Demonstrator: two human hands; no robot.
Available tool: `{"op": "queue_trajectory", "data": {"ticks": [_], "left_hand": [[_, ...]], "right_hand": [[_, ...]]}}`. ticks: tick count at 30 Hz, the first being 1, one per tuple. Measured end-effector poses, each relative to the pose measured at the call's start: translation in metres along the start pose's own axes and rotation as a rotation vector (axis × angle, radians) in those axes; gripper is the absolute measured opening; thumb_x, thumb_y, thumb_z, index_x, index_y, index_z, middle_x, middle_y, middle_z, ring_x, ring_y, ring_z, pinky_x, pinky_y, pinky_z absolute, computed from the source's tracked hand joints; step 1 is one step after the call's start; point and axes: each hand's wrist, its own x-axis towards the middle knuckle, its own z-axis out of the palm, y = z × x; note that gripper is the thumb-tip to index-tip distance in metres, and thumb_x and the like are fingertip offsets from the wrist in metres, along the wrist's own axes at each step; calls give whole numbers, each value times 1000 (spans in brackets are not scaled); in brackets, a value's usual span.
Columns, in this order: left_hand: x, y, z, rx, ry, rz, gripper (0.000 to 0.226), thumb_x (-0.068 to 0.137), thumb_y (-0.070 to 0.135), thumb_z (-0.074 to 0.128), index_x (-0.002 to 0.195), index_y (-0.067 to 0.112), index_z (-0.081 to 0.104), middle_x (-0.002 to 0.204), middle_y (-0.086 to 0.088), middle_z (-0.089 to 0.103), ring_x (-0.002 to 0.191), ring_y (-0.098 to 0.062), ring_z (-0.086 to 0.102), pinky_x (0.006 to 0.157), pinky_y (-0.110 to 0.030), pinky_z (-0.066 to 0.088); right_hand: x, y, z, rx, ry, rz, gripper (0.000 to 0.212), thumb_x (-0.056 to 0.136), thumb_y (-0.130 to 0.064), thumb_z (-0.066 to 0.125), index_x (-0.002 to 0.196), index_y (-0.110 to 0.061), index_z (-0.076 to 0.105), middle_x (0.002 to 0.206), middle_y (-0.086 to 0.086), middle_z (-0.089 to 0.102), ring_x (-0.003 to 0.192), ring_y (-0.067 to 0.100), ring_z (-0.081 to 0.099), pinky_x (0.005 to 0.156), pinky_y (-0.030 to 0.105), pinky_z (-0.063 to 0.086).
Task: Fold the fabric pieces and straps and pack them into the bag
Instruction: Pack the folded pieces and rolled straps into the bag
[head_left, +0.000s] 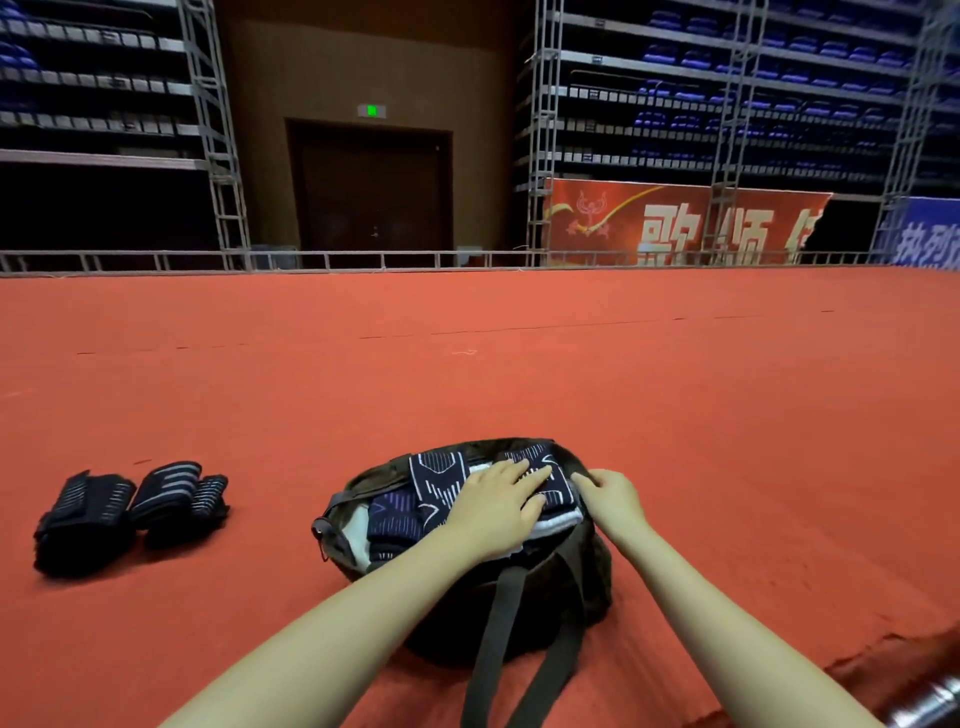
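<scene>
Left hand (496, 506) lies flat, fingers straight and spread, pressing down on the folded fabric (441, 480) in the open bag (524, 608); right hand (613, 493), fingers loosely curved, touches the bag's rim at the right of the fabric, though whether it pinches the rim I cannot tell; dark patterned fabric fills the bag's mouth, white cloth showing beneath it; two bag straps (498, 629) trail toward the viewer; the bag sits on the red carpet (519, 374); well apart to the left lie folded striped pieces (130, 506), side by side on the carpet.
</scene>
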Motion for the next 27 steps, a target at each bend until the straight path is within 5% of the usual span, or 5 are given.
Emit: {"op": "queue_trajectory", "data": {"ticks": [13, 18, 20, 23, 27], "left_hand": [[15, -7, -17, -56, -166, 10, 45, 101, 43, 26, 145, 39, 30, 152, 3, 30, 141, -20, 20, 112, -43, 18], [12, -12, -24, -262, -215, 21, 42, 101, 37, 28, 141, 32, 41, 150, 4, 37, 140, -18, 25, 114, -38, 20], [3, -15, -33, -411, -98, 71, 37, 100, 29, 37, 134, 27, 52, 139, 5, 50, 131, -13, 39, 108, -31, 30], [-15, -35, -54, -446, 268, 39, 31, 95, 18, 45, 120, 23, 63, 120, 5, 61, 116, -12, 50, 99, -30, 38], [-39, -95, -64, -256, 445, -321, 34, 91, 29, 48, 123, 22, 58, 121, -6, 58, 117, -26, 50, 99, -38, 40]], "right_hand": [[21, -45, -24, 275, 279, -153, 47, 91, -13, 50, 53, -20, 23, 53, -2, 19, 56, 16, 20, 56, 33, 14], [16, -40, -21, 84, 251, -208, 43, 92, -17, 50, 51, -14, 41, 49, 2, 39, 53, 20, 37, 55, 34, 26], [10, -33, -18, -165, 141, -188, 33, 94, -21, 49, 64, -12, 57, 65, 8, 60, 71, 29, 56, 60, 34, 34], [-4, -29, -10, -468, 148, -222, 33, 95, -29, 49, 118, -8, 59, 110, 16, 57, 110, 35, 50, 85, 41, 42], [-29, -64, 13, -396, 177, -524, 44, 93, -35, 50, 133, -16, 54, 120, 7, 54, 120, 26, 43, 97, 42, 36]]}}
